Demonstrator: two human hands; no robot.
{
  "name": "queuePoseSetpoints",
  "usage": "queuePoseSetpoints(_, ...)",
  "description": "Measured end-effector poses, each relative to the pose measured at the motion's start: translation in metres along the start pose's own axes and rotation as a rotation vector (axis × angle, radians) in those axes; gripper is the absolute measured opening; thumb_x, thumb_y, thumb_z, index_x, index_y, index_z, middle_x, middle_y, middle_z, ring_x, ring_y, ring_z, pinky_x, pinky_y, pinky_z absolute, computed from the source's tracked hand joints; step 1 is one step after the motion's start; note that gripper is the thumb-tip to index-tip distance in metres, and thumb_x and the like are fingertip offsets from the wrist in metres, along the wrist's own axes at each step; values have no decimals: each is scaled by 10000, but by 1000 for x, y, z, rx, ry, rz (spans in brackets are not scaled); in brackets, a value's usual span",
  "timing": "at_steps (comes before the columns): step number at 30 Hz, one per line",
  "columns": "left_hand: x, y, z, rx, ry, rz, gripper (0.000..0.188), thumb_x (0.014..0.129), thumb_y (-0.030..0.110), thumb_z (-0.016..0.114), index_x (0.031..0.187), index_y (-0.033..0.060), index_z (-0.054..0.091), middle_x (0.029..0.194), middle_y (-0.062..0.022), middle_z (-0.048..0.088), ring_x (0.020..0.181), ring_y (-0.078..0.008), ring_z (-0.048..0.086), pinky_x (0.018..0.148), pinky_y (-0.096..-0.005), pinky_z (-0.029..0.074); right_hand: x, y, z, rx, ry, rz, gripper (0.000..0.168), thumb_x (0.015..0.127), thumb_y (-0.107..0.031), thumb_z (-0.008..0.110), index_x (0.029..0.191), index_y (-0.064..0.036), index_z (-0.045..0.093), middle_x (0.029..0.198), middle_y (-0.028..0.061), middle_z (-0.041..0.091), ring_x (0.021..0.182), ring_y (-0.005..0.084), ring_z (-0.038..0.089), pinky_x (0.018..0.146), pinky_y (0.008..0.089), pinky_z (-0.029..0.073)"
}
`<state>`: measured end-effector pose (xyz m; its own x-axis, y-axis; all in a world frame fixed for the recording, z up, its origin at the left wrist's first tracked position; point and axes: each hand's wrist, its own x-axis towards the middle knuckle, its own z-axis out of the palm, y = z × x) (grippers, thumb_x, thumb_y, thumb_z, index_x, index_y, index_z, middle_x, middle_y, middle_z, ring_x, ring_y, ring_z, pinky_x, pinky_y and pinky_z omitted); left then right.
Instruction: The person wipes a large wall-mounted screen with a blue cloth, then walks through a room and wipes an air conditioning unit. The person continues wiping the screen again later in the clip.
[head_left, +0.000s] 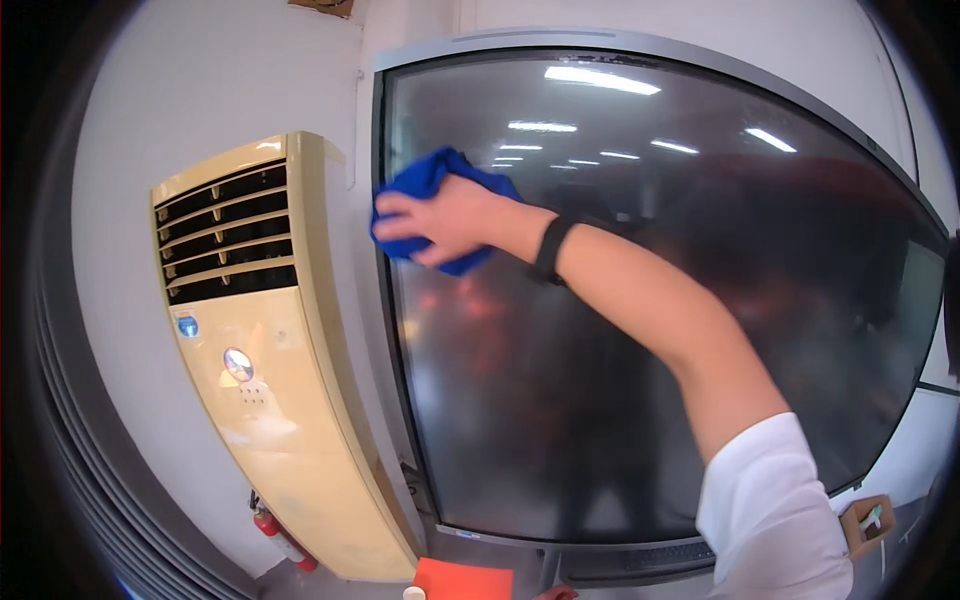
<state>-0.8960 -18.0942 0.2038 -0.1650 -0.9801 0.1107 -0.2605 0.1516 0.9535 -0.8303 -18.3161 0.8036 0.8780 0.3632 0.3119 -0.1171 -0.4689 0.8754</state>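
Observation:
My right hand (450, 217) is spread over a bunched blue cloth (442, 169), pressing it against the left edge of a large flat display (615, 360). A black band (553, 244) circles that wrist, and a white short sleeve covers the upper arm. The display's dark glass looks hazy and reflects ceiling lights; its grey frame (525, 41) runs along the top. Only a sliver of my left hand (556, 593) appears at the bottom edge, near an orange-red flat object (465, 579). What the left hand holds, if anything, is hidden.
A cream floor-standing air conditioner (255, 360) stands left of the display. Behind its base is a red fire extinguisher (283, 536). A tray holding a dark keyboard (667, 555) sits under the display. At lower right, a cardboard box (851, 525) contains a bottle. Grey curtain folds (97, 480) line the left.

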Motion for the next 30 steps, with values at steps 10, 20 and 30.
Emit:
queuePoseSetpoints(10, -27, -40, 7, -14, 68, 25, 221, 938, 231, 516, 1018, 89, 665, 688, -85, 618, 637, -186, 605, 592, -349, 493, 33, 105, -62, -338, 249, 409, 587, 780, -403, 686, 1302, -203, 504, 1337, 81, 464, 1182, 316, 477, 962, 453, 425)
queuePoseSetpoints(20, -26, -15, 15, -3, 10, -25, 223, 936, 228, 518, 1028, 83, 661, 719, -128, 641, 646, -236, 630, 595, -379, 502, -29, -94, 48, 273, -220, 85, 555, 767, -296, 638, 1292, -215, 476, 1374, 87, 436, 1061, 305, 587, 807, 454, 501)
queuePoseSetpoints(30, -33, -13, 23, 100, -50, 36, 203, 921, 182, 511, 1027, 85, 654, 668, -113, 601, 617, -210, 606, 569, -351, 480, -60, -57, 8, 120, -60, 285, 558, 723, -374, 635, 1247, -256, 484, 1394, 59, 450, 1064, 298, 610, 803, 550, 467)
